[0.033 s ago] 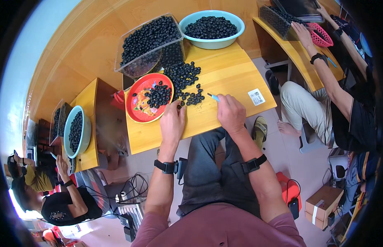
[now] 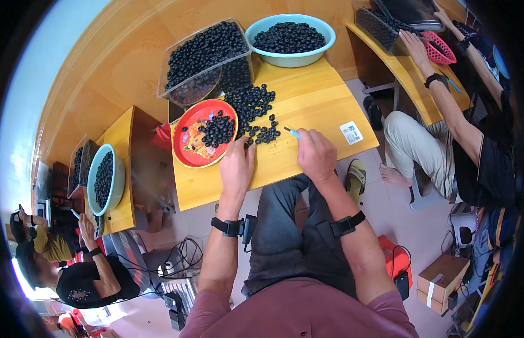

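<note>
In the head view my left hand (image 2: 237, 163) is at the right edge of a red tray (image 2: 183, 152) with a flower pattern. Its fingers are pinched on a small dark round bead (image 2: 250, 141). My right hand (image 2: 317, 153) is closed around a slim tool with a light blue handle (image 2: 295, 134), its thin dark tip pointing left toward the beads. Several black beads (image 2: 217, 129) lie in the tray. A loose pile of the same beads (image 2: 250, 104) spreads over the yellow table (image 2: 312, 98) just beyond my left hand.
A clear plastic bin (image 2: 188, 84) heaped with beads and a pale blue basin (image 2: 293, 58) of beads stand at the table's back. A white label (image 2: 351, 133) is stuck near the right edge. Co-workers sit at tables left and right, with a cardboard box (image 2: 442, 281) on the floor.
</note>
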The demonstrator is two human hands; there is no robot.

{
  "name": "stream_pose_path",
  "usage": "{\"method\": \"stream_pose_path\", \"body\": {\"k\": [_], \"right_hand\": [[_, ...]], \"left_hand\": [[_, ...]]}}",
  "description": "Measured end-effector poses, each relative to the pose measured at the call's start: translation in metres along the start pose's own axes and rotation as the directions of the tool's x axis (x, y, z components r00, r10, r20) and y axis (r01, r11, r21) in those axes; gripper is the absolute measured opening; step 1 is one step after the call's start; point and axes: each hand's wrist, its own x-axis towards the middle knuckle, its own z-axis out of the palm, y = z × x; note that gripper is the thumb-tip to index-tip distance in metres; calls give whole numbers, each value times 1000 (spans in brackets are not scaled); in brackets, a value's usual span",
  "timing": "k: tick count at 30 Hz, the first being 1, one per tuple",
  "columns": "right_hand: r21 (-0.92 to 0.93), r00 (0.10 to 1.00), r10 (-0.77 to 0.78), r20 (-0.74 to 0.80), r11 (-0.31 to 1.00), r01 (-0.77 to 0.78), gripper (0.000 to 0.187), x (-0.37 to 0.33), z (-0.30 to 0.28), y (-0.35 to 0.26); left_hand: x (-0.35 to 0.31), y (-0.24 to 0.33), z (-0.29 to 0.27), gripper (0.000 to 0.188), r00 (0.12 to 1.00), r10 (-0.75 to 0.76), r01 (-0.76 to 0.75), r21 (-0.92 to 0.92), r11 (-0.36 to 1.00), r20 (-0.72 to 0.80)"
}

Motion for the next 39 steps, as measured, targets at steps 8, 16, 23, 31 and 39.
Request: {"method": "stream_pose_path", "body": {"k": [8,16,23,31,39], "right_hand": [[10,1000,-7,3,1000,7,12,0,-1,2],[27,1000,-21,4,999,21,11,0,4,4],[4,999,-17,32,1000,16,11,-2,-1,4],[0,996,-25,81,1000,25,12,-2,-2,3],[24,992,-94,84,995,92,7,0,1,1]], "left_hand": [[-4,0,3,27,999,-47,47,94,994,6],[-9,6,-3,22,998,-4,9,81,997,-63],[-7,24,20,25,962,-259,265,-525,809,85],[-8,32,36,18,977,-186,213,-580,786,106],[-10,32,39,15,995,-78,29,-604,797,-56]]}}
